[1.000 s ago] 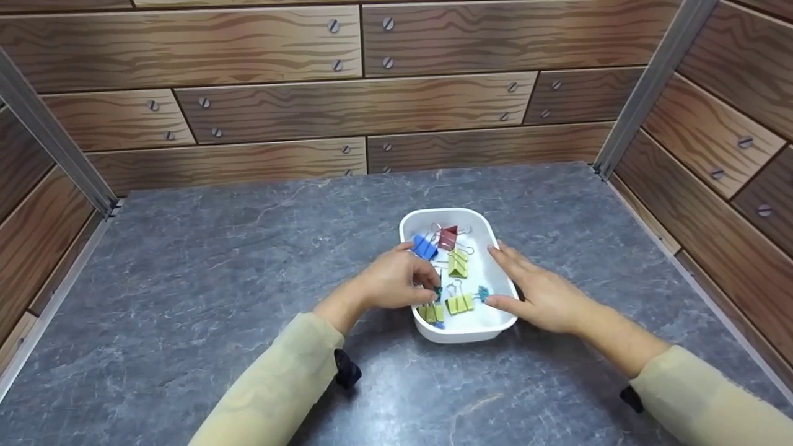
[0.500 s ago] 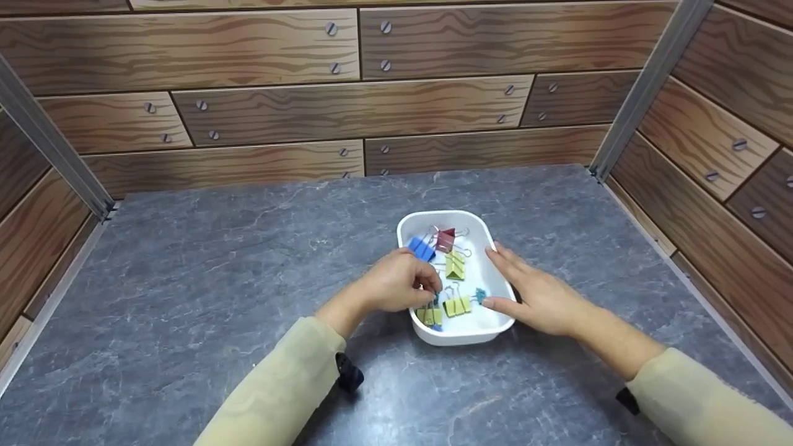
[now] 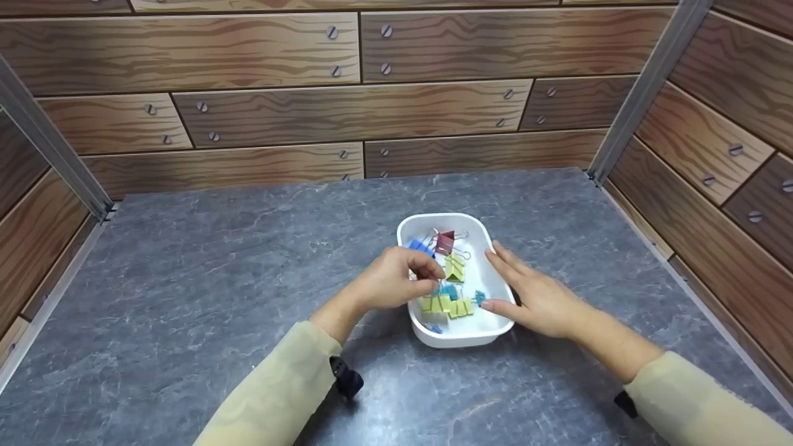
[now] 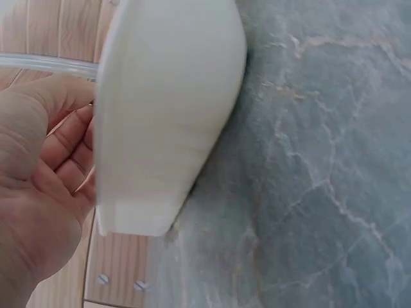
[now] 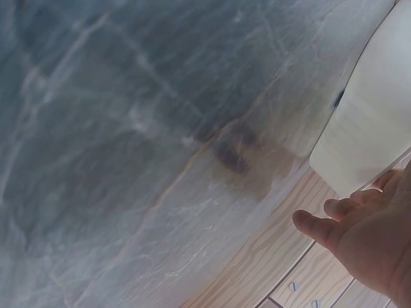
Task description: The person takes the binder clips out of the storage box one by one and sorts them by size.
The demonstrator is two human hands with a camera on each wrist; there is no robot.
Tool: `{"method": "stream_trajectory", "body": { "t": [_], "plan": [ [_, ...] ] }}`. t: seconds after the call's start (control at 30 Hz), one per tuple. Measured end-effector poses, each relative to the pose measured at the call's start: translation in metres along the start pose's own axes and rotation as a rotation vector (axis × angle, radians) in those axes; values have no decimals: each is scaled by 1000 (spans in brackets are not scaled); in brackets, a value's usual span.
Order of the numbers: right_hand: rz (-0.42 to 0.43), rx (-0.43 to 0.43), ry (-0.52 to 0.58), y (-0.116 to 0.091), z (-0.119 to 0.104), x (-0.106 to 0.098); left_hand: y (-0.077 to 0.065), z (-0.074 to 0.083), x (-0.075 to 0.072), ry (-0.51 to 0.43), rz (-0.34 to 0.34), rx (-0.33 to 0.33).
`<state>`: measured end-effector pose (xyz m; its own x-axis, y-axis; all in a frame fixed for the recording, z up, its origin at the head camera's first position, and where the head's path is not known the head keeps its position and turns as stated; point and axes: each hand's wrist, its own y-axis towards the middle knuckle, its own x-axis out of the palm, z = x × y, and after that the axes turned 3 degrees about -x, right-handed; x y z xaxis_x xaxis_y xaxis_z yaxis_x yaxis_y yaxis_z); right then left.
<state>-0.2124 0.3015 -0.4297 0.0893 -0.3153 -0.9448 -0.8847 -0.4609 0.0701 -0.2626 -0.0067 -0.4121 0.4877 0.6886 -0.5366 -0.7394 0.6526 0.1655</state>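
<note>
A white plastic tub (image 3: 461,339) holds several binder clips. Over its near left part, my left hand (image 3: 390,279) pinches a yellow binder clip (image 3: 436,303) between thumb and curled fingers. That clip overlaps a second yellow clip (image 3: 461,308) in the head view, with a teal clip (image 3: 448,291) just behind. In the left wrist view, the tub's wall (image 4: 167,115) hides the left fingertips. My right hand (image 3: 542,297) lies along the tub's right rim, fingers straight and thumb over the edge near a small teal clip (image 3: 479,297).
Farther back in the tub are a red clip (image 3: 444,241), a blue clip (image 3: 420,248) and a yellow clip (image 3: 455,269). A small blue clip (image 3: 433,328) sits at the near left corner. The grey marbled table (image 3: 248,260) is bounded by wood-patterned walls (image 3: 279,49).
My left hand has lifted the yellow binder clip from the near left corner, up and slightly right. The teal clip and small blue clip show more fully. My right hand stays at the rim.
</note>
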Motion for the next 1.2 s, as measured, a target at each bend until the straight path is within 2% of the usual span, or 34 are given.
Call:
{"method": "stream_trajectory", "body": {
  "t": [0.27,0.43,0.6,0.7,0.83,1.2],
  "plan": [
    [-3,0,-3,-1,1,1,-11,13,-22,-151,111,5],
    [2,5,-4,-2,1,0,-22,14,-48,-201,161,8],
    [3,-1,-9,0,0,0,-40,9,-78,-206,229,-41],
    [2,-5,-8,1,0,1,-51,1,-92,-174,275,-77],
    [9,-4,-9,-1,1,1,-61,-12,-105,-131,295,-131],
    [7,-10,-8,1,1,1,-81,-67,-137,-38,339,-287]
  ]
}}
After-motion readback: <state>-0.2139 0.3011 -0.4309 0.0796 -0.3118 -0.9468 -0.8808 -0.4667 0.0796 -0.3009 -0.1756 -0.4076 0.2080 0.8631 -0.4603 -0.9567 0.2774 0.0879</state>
